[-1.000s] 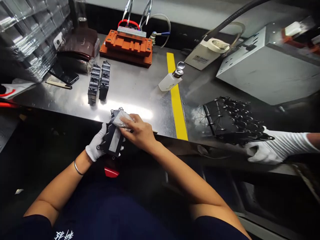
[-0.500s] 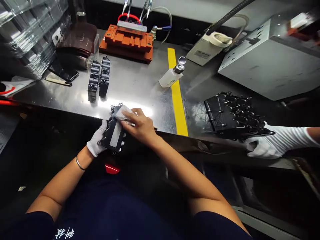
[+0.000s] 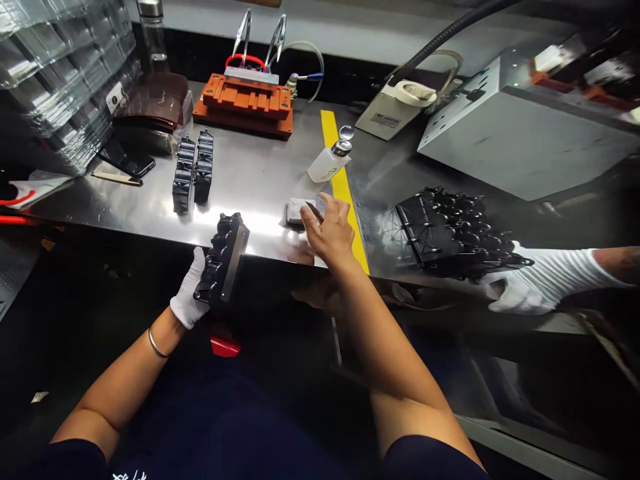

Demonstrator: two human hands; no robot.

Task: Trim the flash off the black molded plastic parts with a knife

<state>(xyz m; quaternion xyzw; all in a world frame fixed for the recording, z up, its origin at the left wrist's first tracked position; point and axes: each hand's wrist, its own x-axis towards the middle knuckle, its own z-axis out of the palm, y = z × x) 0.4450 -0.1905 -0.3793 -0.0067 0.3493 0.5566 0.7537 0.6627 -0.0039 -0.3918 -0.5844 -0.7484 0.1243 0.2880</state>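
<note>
My left hand (image 3: 191, 290), in a white glove, is closed around a black moulded part (image 3: 220, 257) with a flat strip along one side. It holds the part tilted, just off the bench's front edge. A folded white wipe (image 3: 300, 211) lies on the metal bench. Bare and with its fingers apart, my right hand (image 3: 332, 233) hovers just to the right of the wipe. Behind that hand stands a white dispenser bottle (image 3: 325, 165) with its metal lid flipped up. Two similar black parts (image 3: 184, 177) stand side by side at the back left.
An orange fixture (image 3: 245, 100) with clamps stands at the back. Stacked clear plastic trays (image 3: 65, 73) fill the left. A yellow tape line (image 3: 356, 230) crosses the bench. At right, another person's gloved hand (image 3: 530, 280) holds a large black part (image 3: 450, 230) near a grey metal box (image 3: 520, 133).
My right hand has left the black part and moved right; the wipe now lies on the bench. My left hand has turned the part so its strip faces right.
</note>
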